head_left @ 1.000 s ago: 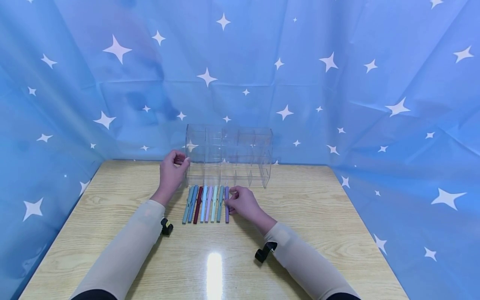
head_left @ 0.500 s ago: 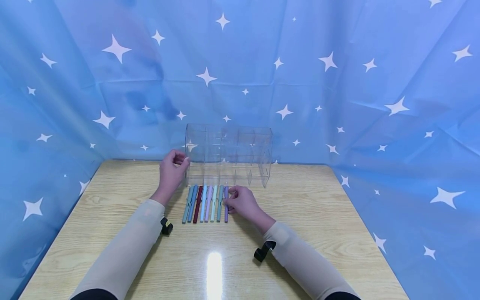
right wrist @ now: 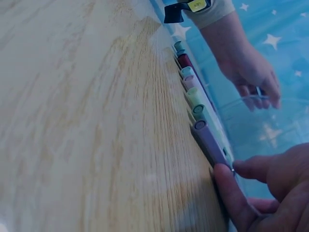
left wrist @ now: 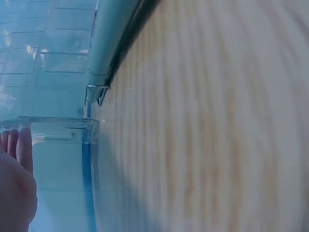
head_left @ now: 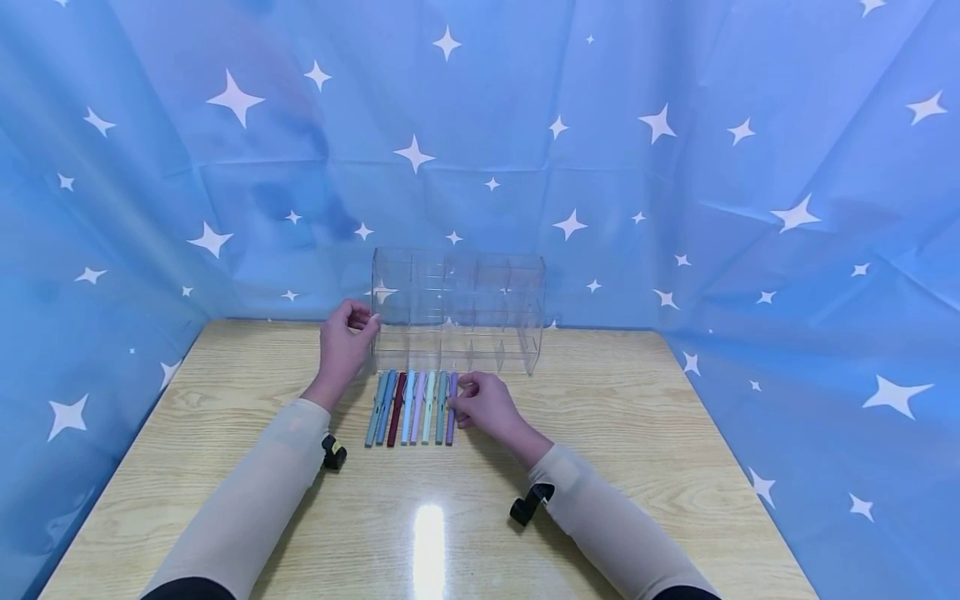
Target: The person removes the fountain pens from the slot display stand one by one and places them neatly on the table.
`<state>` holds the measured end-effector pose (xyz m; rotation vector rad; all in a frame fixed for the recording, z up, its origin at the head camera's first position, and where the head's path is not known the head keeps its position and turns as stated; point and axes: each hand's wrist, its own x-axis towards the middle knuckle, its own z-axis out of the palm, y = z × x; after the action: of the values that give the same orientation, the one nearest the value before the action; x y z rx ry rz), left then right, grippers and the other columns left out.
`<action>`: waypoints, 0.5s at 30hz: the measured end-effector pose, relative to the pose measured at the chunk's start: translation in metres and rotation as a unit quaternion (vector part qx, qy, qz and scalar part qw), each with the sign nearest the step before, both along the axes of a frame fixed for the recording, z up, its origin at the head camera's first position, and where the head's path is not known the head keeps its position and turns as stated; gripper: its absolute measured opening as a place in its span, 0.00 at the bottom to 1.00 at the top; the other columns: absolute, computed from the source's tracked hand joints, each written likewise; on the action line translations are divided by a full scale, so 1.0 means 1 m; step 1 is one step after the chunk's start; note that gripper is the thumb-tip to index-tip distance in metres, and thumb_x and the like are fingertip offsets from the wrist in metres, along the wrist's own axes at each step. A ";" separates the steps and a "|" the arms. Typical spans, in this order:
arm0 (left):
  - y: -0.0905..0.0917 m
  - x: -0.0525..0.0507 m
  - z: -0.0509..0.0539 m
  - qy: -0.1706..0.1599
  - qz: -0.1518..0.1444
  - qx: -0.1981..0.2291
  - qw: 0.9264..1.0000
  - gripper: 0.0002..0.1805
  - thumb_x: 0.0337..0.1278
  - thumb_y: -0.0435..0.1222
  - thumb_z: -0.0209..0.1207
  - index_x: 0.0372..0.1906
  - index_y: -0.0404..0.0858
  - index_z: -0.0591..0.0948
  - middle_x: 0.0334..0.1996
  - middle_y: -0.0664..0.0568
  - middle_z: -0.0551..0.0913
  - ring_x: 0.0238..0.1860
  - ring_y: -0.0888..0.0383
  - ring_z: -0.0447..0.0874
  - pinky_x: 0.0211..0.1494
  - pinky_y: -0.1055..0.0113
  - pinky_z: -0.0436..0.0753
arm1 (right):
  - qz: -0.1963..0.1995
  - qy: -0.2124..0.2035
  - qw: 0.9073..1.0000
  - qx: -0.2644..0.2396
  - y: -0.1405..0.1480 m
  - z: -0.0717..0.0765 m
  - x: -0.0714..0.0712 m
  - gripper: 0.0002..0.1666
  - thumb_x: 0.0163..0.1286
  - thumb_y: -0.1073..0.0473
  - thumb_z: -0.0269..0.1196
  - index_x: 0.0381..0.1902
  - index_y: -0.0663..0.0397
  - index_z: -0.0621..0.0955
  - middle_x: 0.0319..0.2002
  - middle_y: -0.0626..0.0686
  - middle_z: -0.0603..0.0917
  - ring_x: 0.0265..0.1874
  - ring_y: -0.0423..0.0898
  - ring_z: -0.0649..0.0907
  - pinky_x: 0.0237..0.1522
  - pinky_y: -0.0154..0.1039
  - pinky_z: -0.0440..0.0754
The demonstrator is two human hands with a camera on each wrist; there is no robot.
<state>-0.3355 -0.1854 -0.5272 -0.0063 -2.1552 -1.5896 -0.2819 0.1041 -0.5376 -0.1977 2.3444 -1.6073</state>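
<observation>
Several capped pens lie side by side on the wooden table, in front of a clear acrylic organizer [head_left: 457,308] with many compartments. At the row's right end, my right hand [head_left: 486,404] pinches a purple pen [right wrist: 210,140] between thumb and index finger, and the pen lies on the tabletop. Left of it are a teal pen [head_left: 440,408], a pale green pen [head_left: 428,408], a lilac pen [head_left: 417,408] and a dark red pen [head_left: 397,408]. My left hand [head_left: 345,346] touches the organizer's left side wall with its fingertips; in the left wrist view its fingers look fairly straight.
A blue curtain [head_left: 675,167] with white stars hangs behind the table and at both sides. Black wrist cameras [head_left: 531,503] stick out from both sleeves. The wooden table [head_left: 622,400] stretches out around the pens, with a bright light reflection near its front.
The purple pen's near end has shifted slightly left, bringing it closer in line with the teal pen beside it. My left hand and the organizer have stayed put.
</observation>
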 end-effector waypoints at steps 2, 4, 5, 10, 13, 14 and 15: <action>0.000 0.000 0.000 -0.001 -0.002 0.001 1.000 0.09 0.73 0.32 0.70 0.51 0.35 0.83 0.43 0.45 0.87 0.45 0.51 0.84 0.45 0.67 0.82 | -0.005 -0.002 1.000 -0.004 0.001 0.000 0.001 0.31 0.73 0.69 0.74 0.70 0.71 0.78 0.41 0.60 0.88 0.27 0.49 0.90 0.33 0.45 0.94; 0.000 0.000 0.000 -0.001 -0.003 0.002 1.000 0.09 0.74 0.33 0.70 0.51 0.35 0.83 0.43 0.45 0.87 0.45 0.51 0.84 0.45 0.67 0.83 | -0.009 -0.002 1.000 -0.005 0.001 0.000 0.002 0.31 0.74 0.69 0.74 0.70 0.72 0.77 0.41 0.60 0.87 0.28 0.50 0.90 0.33 0.45 0.94; 0.000 0.000 0.000 -0.002 -0.004 0.001 1.000 0.10 0.75 0.34 0.70 0.52 0.35 0.83 0.43 0.45 0.87 0.45 0.51 0.83 0.45 0.67 0.83 | -0.011 -0.003 1.000 -0.006 0.002 0.000 0.002 0.32 0.74 0.68 0.74 0.71 0.72 0.77 0.42 0.60 0.87 0.28 0.50 0.90 0.33 0.45 0.94; -0.001 0.001 -0.001 -0.005 -0.004 0.000 1.000 0.11 0.75 0.36 0.69 0.52 0.34 0.84 0.43 0.45 0.87 0.45 0.51 0.83 0.45 0.69 0.82 | -0.012 -0.006 1.000 -0.007 0.004 0.002 0.003 0.31 0.74 0.68 0.74 0.70 0.71 0.77 0.43 0.60 0.86 0.29 0.49 0.90 0.34 0.45 0.94; -0.003 0.001 -0.001 -0.009 -0.010 -0.001 1.000 0.12 0.75 0.37 0.70 0.53 0.34 0.84 0.44 0.44 0.87 0.45 0.51 0.83 0.45 0.69 0.83 | -0.006 -0.003 1.000 -0.013 0.005 0.002 0.003 0.30 0.74 0.67 0.74 0.70 0.70 0.78 0.44 0.60 0.86 0.30 0.50 0.91 0.36 0.45 0.94; -0.004 0.002 -0.001 -0.013 -0.013 -0.003 1.000 0.13 0.76 0.39 0.70 0.53 0.35 0.84 0.45 0.45 0.87 0.46 0.51 0.83 0.45 0.69 0.83 | -0.004 -0.001 1.000 -0.015 0.006 0.001 0.003 0.30 0.74 0.66 0.75 0.70 0.70 0.78 0.45 0.61 0.85 0.30 0.50 0.91 0.36 0.45 0.94; -0.005 0.003 -0.001 -0.018 -0.017 -0.006 1.000 0.14 0.76 0.40 0.70 0.54 0.35 0.83 0.45 0.45 0.87 0.46 0.51 0.83 0.46 0.68 0.83 | -0.001 0.004 1.000 -0.018 0.008 0.000 0.003 0.30 0.74 0.65 0.75 0.70 0.69 0.79 0.46 0.61 0.85 0.31 0.51 0.91 0.37 0.46 0.94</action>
<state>-0.3324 -0.1907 -0.5279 -0.0195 -2.2043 -1.6067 -0.2787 0.1121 -0.5376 -0.2094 2.3233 -1.6531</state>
